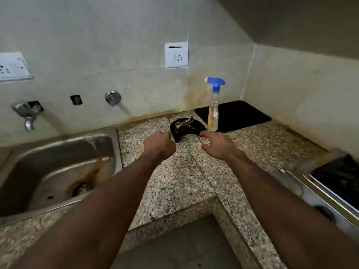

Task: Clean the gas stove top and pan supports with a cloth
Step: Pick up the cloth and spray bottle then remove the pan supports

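Black curved piece (186,126) sits far-centre on the granite counter (174,175), between the 2 hands. Something brownish lies on top of it. Looks like a stove part, maybe a pan support, can't confirm. The gas stove (336,181) is at the near right edge, well apart from it. No cloth I can positively identify. The black mat (239,113) in the far right corner could be one, can't tell.

Left hand (159,145): fingers curled, knuckles to camera, at the piece's left end. Gripping or just beside it, can't tell. Right hand (218,145): thumb and forefinger spread in a C at the piece's right end, nothing pinched yet.

Risks, my judgement:
- Spray bottle (213,107) stands upright just beyond the right hand, near the piece. It's tall and narrow, so swinging the piece right likely tips it.
- If 1 hand closes before the other, the piece pivots and scrapes the counter or drops.
- The brownish bit on top may slide off if the piece tilts.
- Sink (58,167) is on the left, so a slip that way puts the piece in the basin.
- A greasy part in bare fingers means poor grip.
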